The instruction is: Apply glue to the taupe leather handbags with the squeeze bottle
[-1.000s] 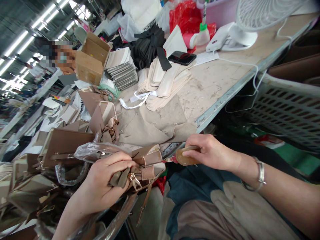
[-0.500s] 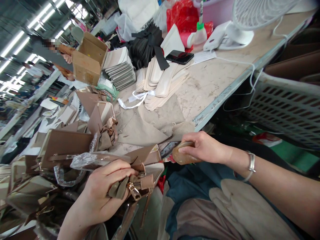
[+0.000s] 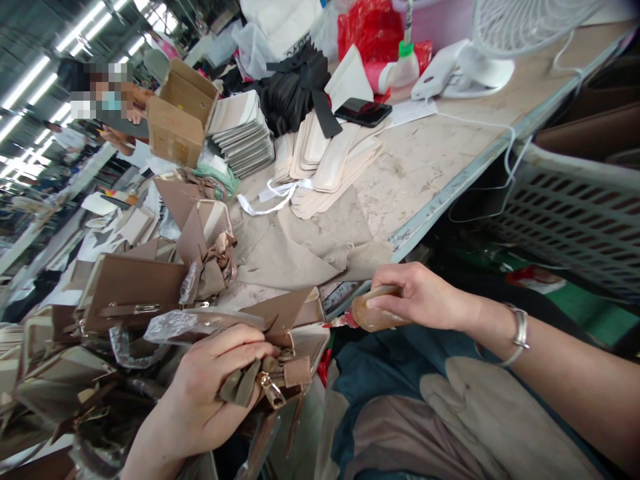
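Note:
My left hand (image 3: pixel 205 380) is closed around the top of a brown handbag (image 3: pixel 283 310), near its gold zipper pull (image 3: pixel 271 390) and a small leather tab (image 3: pixel 297 371). Folded olive-brown material pokes out between the fingers. In my right hand (image 3: pixel 427 293) is a squeeze bottle (image 3: pixel 365 312), yellowish and stained, tilted with its red nozzle (image 3: pixel 341 321) toward the left. The nozzle's tip is at the bag's pale right edge; whether it touches cannot be made out. A plastic-wrapped strap (image 3: pixel 200 321) lies across the bag behind my left hand.
More brown bags (image 3: pixel 135 290) crowd the left. On the table (image 3: pixel 415 167) are stacked pale panels (image 3: pixel 240 133), black strips (image 3: pixel 295 83), a phone (image 3: pixel 363 112) and a white fan (image 3: pixel 480 67). A plastic crate (image 3: pixel 585 207) stands right. A person (image 3: pixel 120 113) is at the far left.
My right hand and the bottle have shifted slightly right, with the nozzle still by the bag's edge. My left hand keeps its grip. The person in the background has changed posture.

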`<state>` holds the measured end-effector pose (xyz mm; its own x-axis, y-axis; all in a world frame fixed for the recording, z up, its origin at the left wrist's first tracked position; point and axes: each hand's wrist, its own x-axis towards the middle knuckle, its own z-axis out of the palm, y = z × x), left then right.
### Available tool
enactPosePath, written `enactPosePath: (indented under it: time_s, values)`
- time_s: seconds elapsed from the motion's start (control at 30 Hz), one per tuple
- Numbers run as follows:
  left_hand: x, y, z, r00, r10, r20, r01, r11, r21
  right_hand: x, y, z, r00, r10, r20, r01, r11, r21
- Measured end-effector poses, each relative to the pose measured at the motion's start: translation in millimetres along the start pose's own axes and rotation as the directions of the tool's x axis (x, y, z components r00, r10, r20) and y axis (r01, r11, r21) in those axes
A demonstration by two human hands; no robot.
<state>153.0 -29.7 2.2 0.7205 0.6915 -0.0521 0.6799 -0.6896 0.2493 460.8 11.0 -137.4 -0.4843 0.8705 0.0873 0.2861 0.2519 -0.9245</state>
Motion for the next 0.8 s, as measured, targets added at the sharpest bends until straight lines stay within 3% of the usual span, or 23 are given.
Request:
enactPosePath:
  time_s: [0.17,0.33,0.6,0.8]
  values:
    - [-8,3,5.5,1.000,-0.006,-0.001,0.006,1.000,0.008,-5,-6,4,0.966,-0.258,0.013,0.257,0.953,-0.159]
    - [-21,15,11.5,1.000,-0.003,-0.005,0.003,1.000,0.031,-11,-13,4,0.936,-0.343,0.083,0.353,0.902,-0.250]
    - [-36,36,27.5,1.000,0.022,-0.002,-0.022,0.999,0.027,-15,-16,6,0.959,-0.276,0.072,0.283,0.949,-0.141]
    - [-43,39,34.9,0.999,0.017,0.040,-0.019,0.998,0.056,-18,-15,10,0.968,-0.239,0.078,0.251,0.937,-0.241]
